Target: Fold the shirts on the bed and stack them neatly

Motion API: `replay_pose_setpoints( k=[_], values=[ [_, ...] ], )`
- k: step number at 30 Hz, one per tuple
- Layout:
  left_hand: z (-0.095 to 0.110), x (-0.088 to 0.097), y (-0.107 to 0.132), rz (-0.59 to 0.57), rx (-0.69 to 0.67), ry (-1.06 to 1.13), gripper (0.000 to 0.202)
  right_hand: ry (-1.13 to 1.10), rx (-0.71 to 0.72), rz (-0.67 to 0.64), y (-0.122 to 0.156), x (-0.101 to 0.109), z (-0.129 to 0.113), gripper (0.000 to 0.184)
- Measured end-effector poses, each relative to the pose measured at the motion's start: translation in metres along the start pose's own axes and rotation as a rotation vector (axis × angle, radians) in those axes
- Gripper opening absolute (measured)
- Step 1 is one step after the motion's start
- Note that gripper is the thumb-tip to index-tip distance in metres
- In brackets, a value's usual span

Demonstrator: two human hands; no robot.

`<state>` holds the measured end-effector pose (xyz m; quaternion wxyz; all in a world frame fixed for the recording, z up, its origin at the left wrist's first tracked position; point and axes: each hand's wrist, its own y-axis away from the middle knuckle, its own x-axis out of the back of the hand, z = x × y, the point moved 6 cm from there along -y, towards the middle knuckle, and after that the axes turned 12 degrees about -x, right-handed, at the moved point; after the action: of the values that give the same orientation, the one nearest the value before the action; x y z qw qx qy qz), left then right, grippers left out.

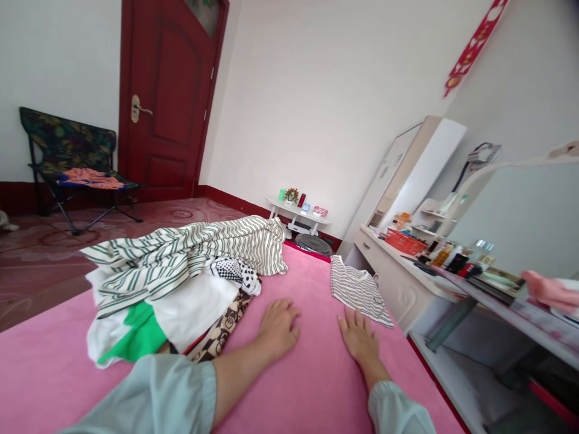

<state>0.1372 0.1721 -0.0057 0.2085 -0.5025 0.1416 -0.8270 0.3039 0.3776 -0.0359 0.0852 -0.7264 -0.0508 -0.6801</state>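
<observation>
My left hand (277,328) lies flat, palm down, on the pink bed cover (312,386), fingers slightly spread, right beside a pile of clothes (181,277) topped by a green-and-white striped garment. My right hand (359,337) also rests flat and open on the cover, its fingertips close to the near edge of a small folded black-and-white striped garment (357,290) at the bed's right side. Neither hand holds anything. Pale green sleeves cover both forearms.
A white dressing table (398,283) with a mirror, a red basket (404,241) and bottles stands right of the bed. A low white table (296,212) is against the far wall. A folding chair (75,166) stands beside the red door (169,96).
</observation>
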Motion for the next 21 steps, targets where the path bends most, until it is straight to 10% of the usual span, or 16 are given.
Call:
replay_pose_setpoints(
  k=[9,21],
  values=[
    [0.024,0.004,0.010,-0.053,-0.058,-0.120,0.036,-0.022,0.010,0.074,0.073,0.008,-0.032,0.063],
    [0.010,0.038,0.017,-0.131,-0.227,-0.082,0.037,-0.642,0.298,0.091,0.043,0.003,-0.005,0.048]
  ],
)
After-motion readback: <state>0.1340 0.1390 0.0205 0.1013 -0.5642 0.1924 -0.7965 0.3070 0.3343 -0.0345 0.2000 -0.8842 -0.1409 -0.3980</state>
